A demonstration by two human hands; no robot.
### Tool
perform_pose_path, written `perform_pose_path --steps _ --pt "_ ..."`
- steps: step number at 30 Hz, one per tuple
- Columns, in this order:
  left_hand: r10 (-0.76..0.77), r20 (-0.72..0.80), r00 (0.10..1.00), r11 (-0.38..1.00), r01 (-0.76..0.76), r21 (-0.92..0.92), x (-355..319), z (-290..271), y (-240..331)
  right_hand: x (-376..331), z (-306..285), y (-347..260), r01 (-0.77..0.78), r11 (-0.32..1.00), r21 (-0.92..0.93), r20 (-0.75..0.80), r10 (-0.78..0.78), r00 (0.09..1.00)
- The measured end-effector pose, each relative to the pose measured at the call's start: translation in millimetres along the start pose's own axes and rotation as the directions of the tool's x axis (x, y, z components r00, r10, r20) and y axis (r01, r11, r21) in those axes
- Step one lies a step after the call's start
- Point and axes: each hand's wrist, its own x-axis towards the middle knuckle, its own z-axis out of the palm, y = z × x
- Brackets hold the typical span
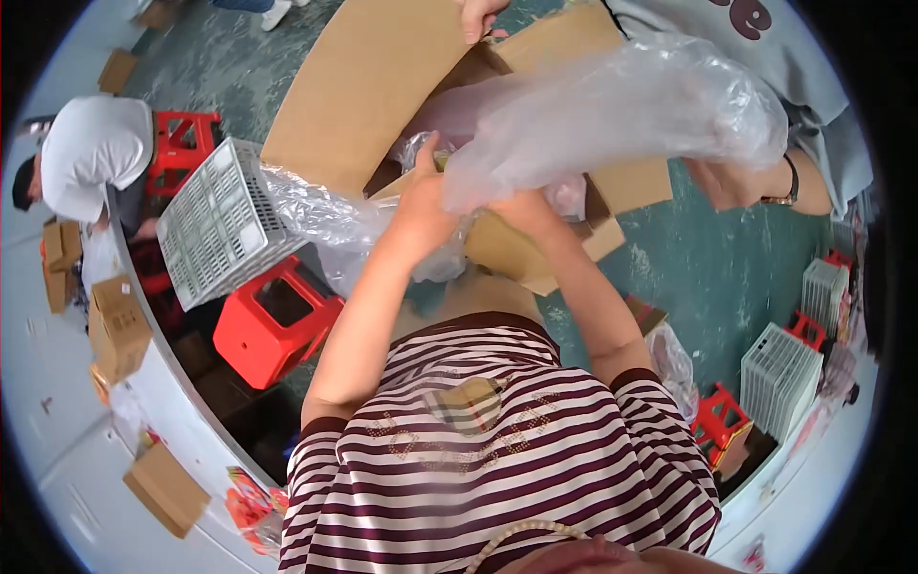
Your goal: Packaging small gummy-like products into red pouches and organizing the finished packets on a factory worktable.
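An open cardboard box (512,249) stands in front of me, with clear plastic film and small wrapped items inside it. My left hand (426,206) reaches into the box opening. One of its fingers is stretched upward, and the others are hidden. Beside it, my right hand (521,212) reaches in under a large translucent plastic bag (622,120), which covers its fingers. The bag stretches across the box toward the upper right. Another person's hand (478,17) touches the far side of the box. That person's other hand (732,182), with a watch on the wrist, is below the bag.
Crumpled clear plastic (330,225) hangs left of the box. Nearby stand a red stool (273,320) and a grey slatted crate (225,225). A long white table (191,407) curves along the left with boxes on it. Another person (96,158) sits there. More crates (779,378) stand right.
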Motion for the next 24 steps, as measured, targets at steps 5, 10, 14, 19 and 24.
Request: perform_pose_path --steps 5,10,14,19,24 --pt "-0.190 0.060 0.980 0.790 0.189 -0.583 -23.9 -20.6 25.6 -6.4 -5.9 83.6 -0.079 0.997 -0.014 -0.348 0.069 0.935" --pt "-0.319 -0.182 0.930 0.836 0.186 -0.516 -80.2 -54.3 33.2 26.9 -49.9 66.6 0.094 0.695 -0.712 -0.293 -0.417 0.860" --pt "-0.509 -0.283 0.813 0.831 0.379 -0.408 -154.3 -81.9 41.0 38.5 -56.4 -33.9 0.136 0.018 -0.991 0.078 -0.746 0.662" --pt "-0.874 -0.189 0.447 0.475 0.709 -0.522 -255.8 -56.9 57.5 51.9 -87.4 -139.3 0.017 0.169 -0.986 -0.111 -0.719 0.686" --pt "-0.979 -0.175 0.101 0.197 0.662 -0.723 -351.4 -19.8 90.7 77.8 -223.8 -222.2 0.663 -0.090 -0.743 0.453 -0.798 0.399"
